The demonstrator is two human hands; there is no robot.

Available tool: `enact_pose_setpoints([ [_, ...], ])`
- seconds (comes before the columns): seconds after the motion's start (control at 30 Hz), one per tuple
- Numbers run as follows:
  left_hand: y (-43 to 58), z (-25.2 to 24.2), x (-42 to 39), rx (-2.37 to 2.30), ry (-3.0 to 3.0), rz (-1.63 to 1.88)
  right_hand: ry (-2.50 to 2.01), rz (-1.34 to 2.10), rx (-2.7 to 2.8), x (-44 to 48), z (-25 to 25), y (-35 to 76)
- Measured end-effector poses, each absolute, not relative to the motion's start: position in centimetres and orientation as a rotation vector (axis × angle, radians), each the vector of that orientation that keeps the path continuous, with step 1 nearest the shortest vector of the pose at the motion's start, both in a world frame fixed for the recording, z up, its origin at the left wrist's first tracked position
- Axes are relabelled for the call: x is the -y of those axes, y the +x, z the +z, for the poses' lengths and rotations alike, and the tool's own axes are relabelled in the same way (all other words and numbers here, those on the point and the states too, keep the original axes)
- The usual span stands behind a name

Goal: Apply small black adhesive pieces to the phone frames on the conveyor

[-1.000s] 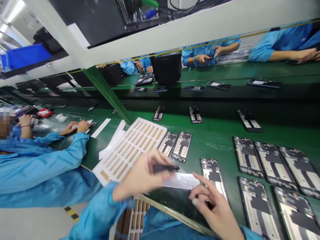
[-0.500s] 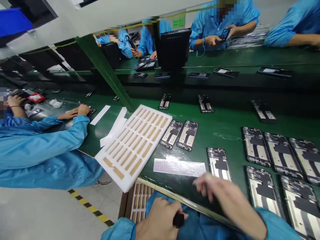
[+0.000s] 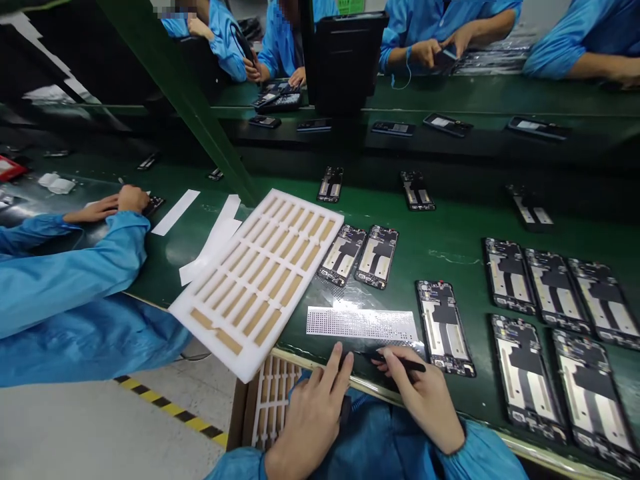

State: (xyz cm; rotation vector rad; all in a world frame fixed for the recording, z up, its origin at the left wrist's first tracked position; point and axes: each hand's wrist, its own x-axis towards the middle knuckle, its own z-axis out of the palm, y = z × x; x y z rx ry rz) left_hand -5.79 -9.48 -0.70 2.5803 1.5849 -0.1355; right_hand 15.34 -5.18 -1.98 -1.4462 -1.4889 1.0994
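Note:
My right hand (image 3: 423,393) pinches black tweezers (image 3: 395,362) at the near edge of the green bench (image 3: 450,250), just below a white perforated sticker sheet (image 3: 363,323). My left hand (image 3: 313,417) rests at the bench edge with its fingers stretched toward the tweezers; a small dark object sits under its palm. A phone frame (image 3: 443,327) lies just right of the sheet, and two more phone frames (image 3: 361,255) lie behind it. A white foam tray (image 3: 260,277) with tan strips overhangs the edge at left.
Several phone frames (image 3: 555,333) lie in rows at right. A co-worker in a blue sleeve (image 3: 70,273) works at left, and others sit across the belt. A green post (image 3: 200,113) rises behind the tray. A slotted white tray (image 3: 273,400) stands below the bench.
The view has tilted down. My left hand pulled back from the sticker sheet to the bench edge. My right hand moved left and now holds the tweezers.

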Motion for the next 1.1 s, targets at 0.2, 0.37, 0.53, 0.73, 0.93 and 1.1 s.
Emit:
enact_pose_setpoints([
  [0.2, -6.2, -1.0, 9.0, -1.552, 2.49, 0.029, -1.444, 1.116, 1.507, 5.0, -1.5, 14.9],
  [0.37, -4.8, 0.1, 7.6, -1.439, 1.435, 0.966, -1.429, 1.013, 1.291, 5.8, 2.3, 15.3],
  [0.53, -1.3, 2.1, 6.1, -0.961, 0.458, 1.162, -1.284, 1.013, 1.335, 5.9, 5.5, 15.1],
  [0.73, 0.1, 3.9, 5.1, -0.911, 0.311, 1.123, -1.345, 1.042, 1.265, 5.7, 4.8, 15.3],
  [0.93, 0.3, 4.1, 4.9, -0.925, 0.336, 1.104, -1.375, 1.13, 1.128, 6.0, 4.5, 15.5],
  [1.1, 0.1, 4.3, 4.8, -0.914, 0.363, 1.093, -1.381, 1.029, 1.229, 5.1, 5.6, 15.6],
])
